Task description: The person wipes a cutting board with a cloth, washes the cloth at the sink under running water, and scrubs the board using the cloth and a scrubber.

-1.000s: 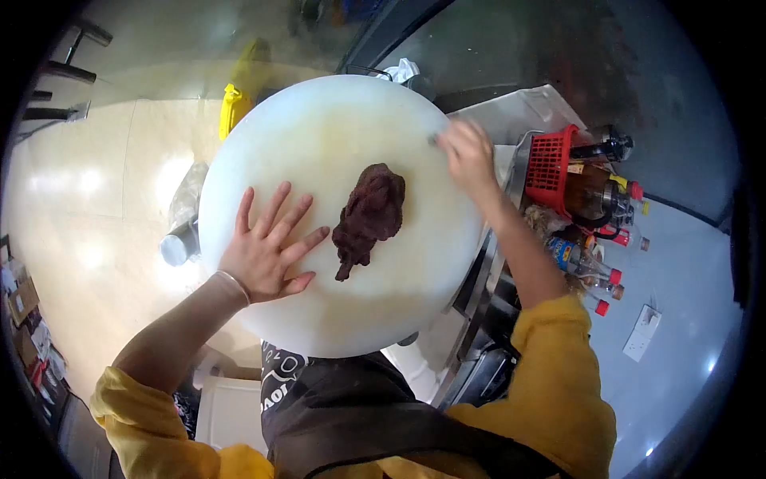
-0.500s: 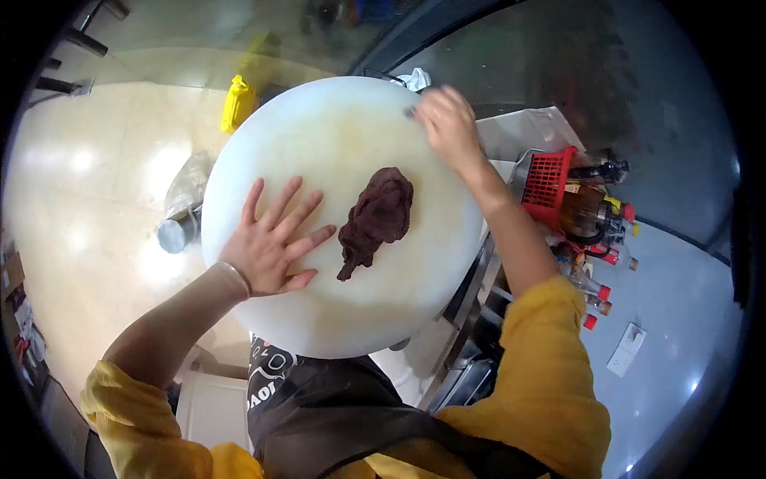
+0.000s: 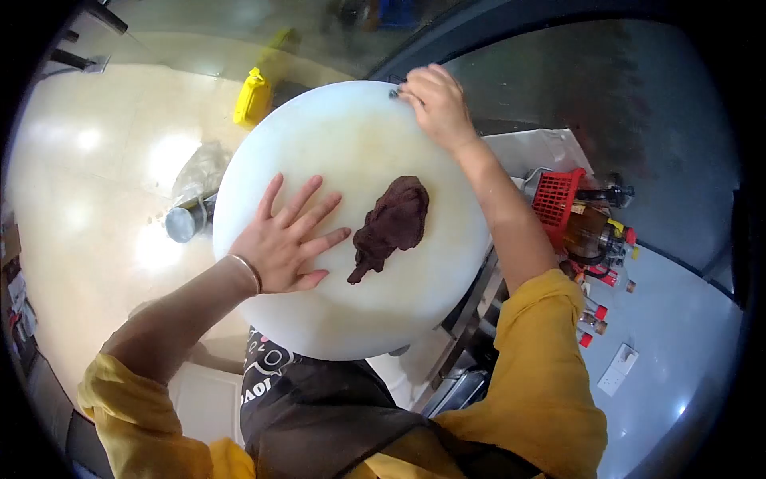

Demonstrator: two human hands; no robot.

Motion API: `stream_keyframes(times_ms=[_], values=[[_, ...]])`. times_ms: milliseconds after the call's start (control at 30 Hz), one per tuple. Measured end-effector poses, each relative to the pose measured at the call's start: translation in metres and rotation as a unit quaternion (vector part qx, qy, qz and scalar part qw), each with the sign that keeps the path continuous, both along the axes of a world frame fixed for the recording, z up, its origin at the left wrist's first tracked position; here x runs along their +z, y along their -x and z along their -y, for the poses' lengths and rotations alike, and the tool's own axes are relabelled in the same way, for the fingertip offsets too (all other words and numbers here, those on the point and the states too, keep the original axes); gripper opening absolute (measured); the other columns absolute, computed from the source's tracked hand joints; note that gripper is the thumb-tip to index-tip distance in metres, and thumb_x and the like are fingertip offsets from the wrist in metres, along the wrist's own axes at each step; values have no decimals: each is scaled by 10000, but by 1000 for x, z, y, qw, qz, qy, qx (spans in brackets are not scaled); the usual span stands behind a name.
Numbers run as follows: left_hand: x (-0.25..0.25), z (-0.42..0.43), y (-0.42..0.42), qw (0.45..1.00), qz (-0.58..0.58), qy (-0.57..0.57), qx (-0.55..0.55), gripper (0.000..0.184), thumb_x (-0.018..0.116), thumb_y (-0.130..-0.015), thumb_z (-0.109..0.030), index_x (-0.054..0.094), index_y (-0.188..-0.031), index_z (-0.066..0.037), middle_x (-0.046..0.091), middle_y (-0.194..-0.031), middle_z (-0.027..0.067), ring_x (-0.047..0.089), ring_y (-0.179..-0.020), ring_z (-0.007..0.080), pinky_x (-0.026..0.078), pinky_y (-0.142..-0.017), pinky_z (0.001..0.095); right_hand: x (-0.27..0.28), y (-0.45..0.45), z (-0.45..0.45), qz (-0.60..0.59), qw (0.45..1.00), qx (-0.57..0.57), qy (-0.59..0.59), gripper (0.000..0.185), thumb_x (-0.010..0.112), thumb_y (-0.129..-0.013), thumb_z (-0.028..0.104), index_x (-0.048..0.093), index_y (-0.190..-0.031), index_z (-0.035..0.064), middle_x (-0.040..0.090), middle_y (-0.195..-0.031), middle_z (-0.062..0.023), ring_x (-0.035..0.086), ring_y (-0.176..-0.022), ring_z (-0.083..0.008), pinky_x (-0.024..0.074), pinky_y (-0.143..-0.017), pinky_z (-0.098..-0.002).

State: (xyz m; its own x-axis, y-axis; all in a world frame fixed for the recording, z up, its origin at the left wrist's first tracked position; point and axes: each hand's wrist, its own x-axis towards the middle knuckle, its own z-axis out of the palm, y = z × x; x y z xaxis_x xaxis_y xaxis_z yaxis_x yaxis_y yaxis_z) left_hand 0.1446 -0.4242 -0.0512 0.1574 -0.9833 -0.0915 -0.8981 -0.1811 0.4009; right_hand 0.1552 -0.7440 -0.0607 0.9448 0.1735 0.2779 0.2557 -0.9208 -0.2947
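Note:
A dark brown crumpled cloth (image 3: 392, 225) lies on the round white board (image 3: 343, 319), right of its middle. My left hand (image 3: 289, 241) rests flat on the board with fingers spread, just left of the cloth and apart from it. At the board's far edge is my right hand (image 3: 432, 100), its fingers closed round a small dark thing (image 3: 393, 94) that shows only at the fingertips. What that thing is cannot be made out.
To the right stand a red basket (image 3: 554, 206), a glass jug and several bottles with red caps (image 3: 600, 312). A yellow container (image 3: 253, 99) is beyond the board at the upper left. A metal cylinder (image 3: 185, 220) stands left of the board.
My right hand has moved left and away from me along the board's far right edge, still closed. My left hand stays spread beside the cloth. The whole view has shifted slightly.

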Motion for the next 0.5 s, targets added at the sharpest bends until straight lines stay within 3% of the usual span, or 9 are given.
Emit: stream_keyframes(times_ms=[67,100,167,233,333,367,500], values=[[-1,-1,3,1000,-2,1,-9,553,487,-761,-537,449,-1265,-312,246,-1439,98,139,-1353,340,35,-1038,618,3,0,-4,21,998,22,-50,76,610,-738,74,606,-785,14,605,-847,-110,556,-826,-308,422,-840,-421],[0,-1,3,1000,-1,7,-5,553,490,-760,-536,450,-1264,-313,247,-1439,98,139,-1353,339,38,-1038,619,6,20,9,-31,999,12,6,96,608,-753,85,615,-814,12,612,-867,-117,566,-836,-299,423,-849,-415],[0,0,-1,1000,5,21,7,552,492,-759,-536,451,-1263,-314,248,-1438,99,139,-1354,338,41,-1037,620,-6,79,43,5,998,-24,56,96,606,-763,85,619,-819,8,617,-885,-130,575,-856,-291,424,-855,-409],[0,-1,-2,1000,-1,15,-6,559,498,-757,-535,447,-1267,-315,242,-1442,99,137,-1354,339,44,-1036,621,3,136,64,-93,992,-81,41,96,602,-772,86,617,-816,1,614,-906,-143,573,-892,-291,416,-863,-413],[3,0,-3,1000,-8,9,-2,544,447,-786,-550,441,-1272,-307,240,-1446,80,122,-1359,318,51,-1040,614,5,102,50,-123,986,-90,73,96,609,-761,84,614,-812,3,611,-916,-139,566,-905,-294,414,-869,-411],[2,0,-4,1000,-6,7,-3,544,447,-786,-550,441,-1272,-307,240,-1446,80,122,-1359,318,51,-1040,614,9,69,32,-63,994,-56,64,83,608,-757,77,611,-803,8,607,-907,-127,558,-892,-295,423,-839,-400],[2,0,-2,1000,-1,9,2,566,495,-756,-541,443,-1271,-314,236,-1445,99,135,-1354,339,43,-1035,622,11,-4,2,-42,999,-6,16,67,608,-748,63,614,-797,17,603,-884,-118,546,-877,-309,425,-809,-399]])
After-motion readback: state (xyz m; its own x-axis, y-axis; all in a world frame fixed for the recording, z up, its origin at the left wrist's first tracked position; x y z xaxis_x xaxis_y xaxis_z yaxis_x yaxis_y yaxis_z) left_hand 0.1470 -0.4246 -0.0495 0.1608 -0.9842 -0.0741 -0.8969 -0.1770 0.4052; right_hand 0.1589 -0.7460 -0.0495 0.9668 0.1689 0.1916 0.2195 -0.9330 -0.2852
